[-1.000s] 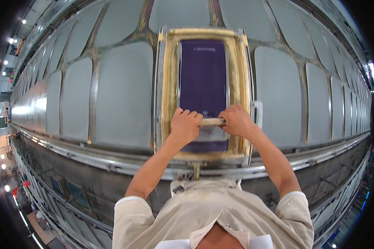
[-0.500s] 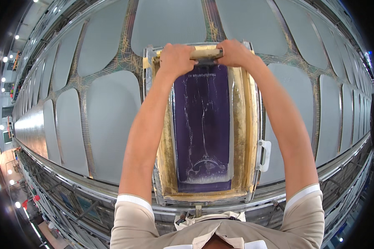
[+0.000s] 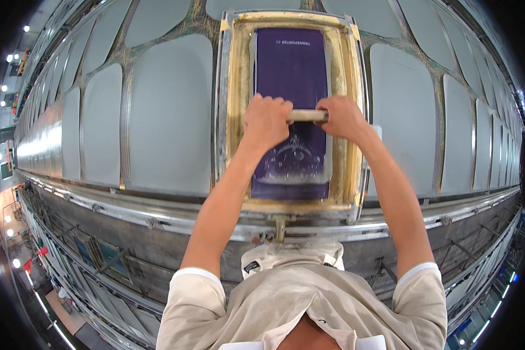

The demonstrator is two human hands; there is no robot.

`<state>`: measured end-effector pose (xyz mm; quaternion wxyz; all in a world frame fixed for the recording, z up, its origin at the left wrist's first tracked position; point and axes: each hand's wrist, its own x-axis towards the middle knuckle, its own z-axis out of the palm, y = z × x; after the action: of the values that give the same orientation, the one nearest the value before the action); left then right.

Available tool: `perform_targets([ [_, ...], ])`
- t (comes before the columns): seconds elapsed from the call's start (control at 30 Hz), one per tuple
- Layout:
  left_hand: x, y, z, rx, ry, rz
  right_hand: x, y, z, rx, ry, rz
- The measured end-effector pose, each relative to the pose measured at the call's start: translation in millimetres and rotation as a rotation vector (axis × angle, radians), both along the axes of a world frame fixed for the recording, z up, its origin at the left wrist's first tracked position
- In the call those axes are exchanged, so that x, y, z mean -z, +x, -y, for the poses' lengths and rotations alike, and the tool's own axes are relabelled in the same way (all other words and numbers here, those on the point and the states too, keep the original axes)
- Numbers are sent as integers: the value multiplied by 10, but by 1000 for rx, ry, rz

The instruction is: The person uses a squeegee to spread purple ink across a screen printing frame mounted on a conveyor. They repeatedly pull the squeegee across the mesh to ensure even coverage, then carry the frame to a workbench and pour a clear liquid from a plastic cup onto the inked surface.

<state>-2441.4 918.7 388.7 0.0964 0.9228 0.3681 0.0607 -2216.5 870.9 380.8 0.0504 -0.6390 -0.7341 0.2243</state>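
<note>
Both of my hands grip a squeegee (image 3: 304,115) with a pale bar-shaped handle, held crosswise over a screen printing frame. My left hand (image 3: 268,121) is closed round its left end, my right hand (image 3: 342,117) round its right end. Beneath it lies the frame's purple mesh window (image 3: 290,70), with small pale lettering at the far end and a curved pale design with wet, bubbly fluid nearer me. The screen frame (image 3: 357,70) has metal sides and a yellowed, stained inner border. The squeegee's blade edge is hidden by my hands and the handle.
Grey flat panels (image 3: 170,116) with rounded corners lie in rows on the long table, left and right of the frame. Patterned strips with thin yellowish streaks (image 3: 122,55) run between them. A metal rail (image 3: 181,224) follows the table's near edge, with a small bracket (image 3: 280,228) below the frame.
My hands have drawn the squeegee from the far end of the screen toward me, to past its middle. The whole scene sits higher in view now.
</note>
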Motion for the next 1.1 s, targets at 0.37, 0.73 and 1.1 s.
perform_targets([
  [0.37,0,-569,1698,-70,23,39,-182,-165,1423,134,132,-171],
  [0.73,103,-541,1777,-37,34,-27,915,927,1094,947,424,-318],
  [1.1,-177,-1206,1663,-148,8,147,59,351,722,895,363,-444],
])
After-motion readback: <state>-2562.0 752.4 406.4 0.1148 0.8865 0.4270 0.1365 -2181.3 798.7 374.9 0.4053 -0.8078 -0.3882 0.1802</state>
